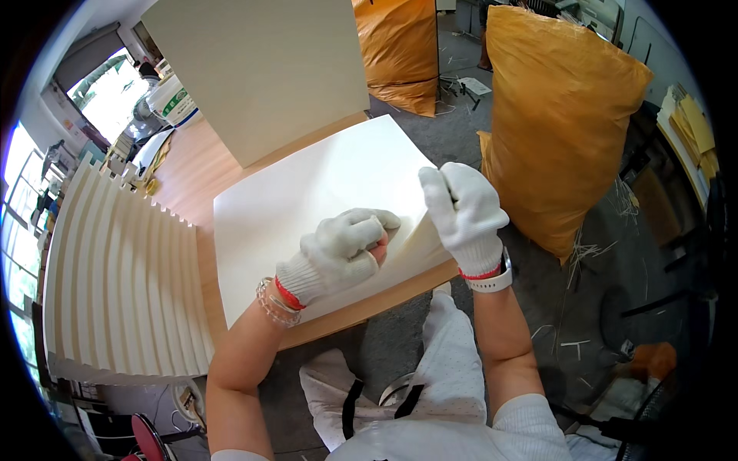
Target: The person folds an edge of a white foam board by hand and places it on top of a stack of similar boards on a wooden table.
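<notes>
A large white sheet [307, 184] lies on the wood-topped table in front of me. My right hand [463, 207], in a white knit glove with a watch at the wrist, is closed at the sheet's right edge. The sheet bends upward there, beneath the fingers. Over the middle of the sheet rests my left hand [342, 247], also gloved, with curled fingers and a bare fingertip poking out. Whatever may be inside its grip is hidden. Beaded bracelets circle the left wrist.
A tall beige board stack [261, 69] stands at the table's far side. To the left is a pile of ridged cream strips [123, 276]. Big orange sacks [561, 123] stand on the floor at the right, among scattered offcuts. A white bucket [171, 100] sits at the back left.
</notes>
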Demonstrator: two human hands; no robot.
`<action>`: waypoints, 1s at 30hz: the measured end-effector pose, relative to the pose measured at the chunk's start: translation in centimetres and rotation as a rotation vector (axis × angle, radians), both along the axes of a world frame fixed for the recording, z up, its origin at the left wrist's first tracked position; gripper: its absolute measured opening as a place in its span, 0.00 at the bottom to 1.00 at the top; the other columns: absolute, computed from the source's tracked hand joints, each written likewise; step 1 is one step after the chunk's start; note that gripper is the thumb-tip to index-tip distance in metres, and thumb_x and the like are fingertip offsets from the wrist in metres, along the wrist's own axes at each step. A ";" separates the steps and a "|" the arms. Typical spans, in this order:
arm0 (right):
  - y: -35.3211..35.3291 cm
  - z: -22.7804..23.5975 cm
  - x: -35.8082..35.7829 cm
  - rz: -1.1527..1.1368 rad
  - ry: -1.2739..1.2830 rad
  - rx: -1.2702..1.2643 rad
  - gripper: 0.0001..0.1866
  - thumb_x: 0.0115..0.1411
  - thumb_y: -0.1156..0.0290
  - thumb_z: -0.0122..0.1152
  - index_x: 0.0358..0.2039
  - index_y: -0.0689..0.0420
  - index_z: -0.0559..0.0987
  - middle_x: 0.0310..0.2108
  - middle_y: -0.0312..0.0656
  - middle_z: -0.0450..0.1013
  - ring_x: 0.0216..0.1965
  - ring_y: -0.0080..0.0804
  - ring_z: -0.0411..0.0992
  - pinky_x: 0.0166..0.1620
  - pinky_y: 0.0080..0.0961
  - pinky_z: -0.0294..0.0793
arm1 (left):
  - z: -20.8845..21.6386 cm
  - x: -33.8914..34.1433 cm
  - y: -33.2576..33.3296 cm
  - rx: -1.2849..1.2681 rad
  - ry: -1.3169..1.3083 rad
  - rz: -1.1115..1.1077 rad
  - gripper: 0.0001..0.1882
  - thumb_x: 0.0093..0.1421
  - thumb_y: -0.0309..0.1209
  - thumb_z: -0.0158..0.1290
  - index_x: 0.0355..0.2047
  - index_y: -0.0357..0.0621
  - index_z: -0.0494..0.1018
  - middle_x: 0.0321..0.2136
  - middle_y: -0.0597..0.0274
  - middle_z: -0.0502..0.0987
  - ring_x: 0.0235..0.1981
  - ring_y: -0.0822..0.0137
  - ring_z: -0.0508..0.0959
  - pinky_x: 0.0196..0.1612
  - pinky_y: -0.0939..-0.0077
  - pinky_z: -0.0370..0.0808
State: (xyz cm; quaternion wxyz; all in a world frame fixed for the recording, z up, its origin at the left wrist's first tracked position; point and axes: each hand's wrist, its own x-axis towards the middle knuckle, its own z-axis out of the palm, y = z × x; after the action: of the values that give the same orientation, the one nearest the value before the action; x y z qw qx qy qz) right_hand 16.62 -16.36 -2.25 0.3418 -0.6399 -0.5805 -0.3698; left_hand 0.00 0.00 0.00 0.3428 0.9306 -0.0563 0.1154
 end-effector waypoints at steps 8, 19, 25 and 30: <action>-0.2 -1.6 -0.6 0.008 0.549 0.078 0.12 0.57 0.81 0.60 0.43 0.63 0.78 0.21 0.40 0.60 0.20 0.33 0.63 0.22 0.32 0.61 | 0.7 -0.2 0.0 -0.035 0.074 0.048 0.16 0.53 0.26 0.68 0.30 0.40 0.68 0.49 0.52 0.81 0.43 0.62 0.79 0.47 0.69 0.77; 0.0 -0.6 -1.1 0.126 0.755 0.165 0.20 0.67 0.71 0.61 0.20 0.62 0.66 0.17 0.43 0.56 0.19 0.38 0.59 0.25 0.36 0.58 | 0.7 -0.9 -0.1 0.045 -0.016 0.055 0.31 0.55 0.14 0.53 0.61 0.40 0.72 0.43 0.55 0.79 0.43 0.62 0.80 0.49 0.74 0.76; 0.0 -1.3 -0.5 0.078 0.489 0.130 0.03 0.64 0.78 0.58 0.37 0.64 0.76 0.20 0.42 0.60 0.21 0.39 0.63 0.25 0.36 0.62 | -0.2 -0.2 0.0 0.012 -0.079 -0.006 0.24 0.54 0.25 0.65 0.52 0.44 0.78 0.51 0.51 0.77 0.45 0.56 0.79 0.47 0.69 0.75; 0.1 -1.3 -0.7 0.072 0.620 0.146 0.08 0.66 0.76 0.58 0.30 0.63 0.74 0.19 0.42 0.58 0.20 0.40 0.61 0.25 0.36 0.61 | -0.5 -0.1 0.5 -0.035 -0.083 -0.003 0.26 0.53 0.28 0.68 0.53 0.43 0.77 0.54 0.49 0.76 0.46 0.56 0.78 0.48 0.67 0.75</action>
State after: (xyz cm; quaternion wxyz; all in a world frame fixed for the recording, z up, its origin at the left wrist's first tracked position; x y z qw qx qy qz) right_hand 15.88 -16.28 -3.53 0.5601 -0.6750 -0.4429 -0.1857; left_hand -0.07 0.51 -0.50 0.3567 0.9188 -0.0699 0.1541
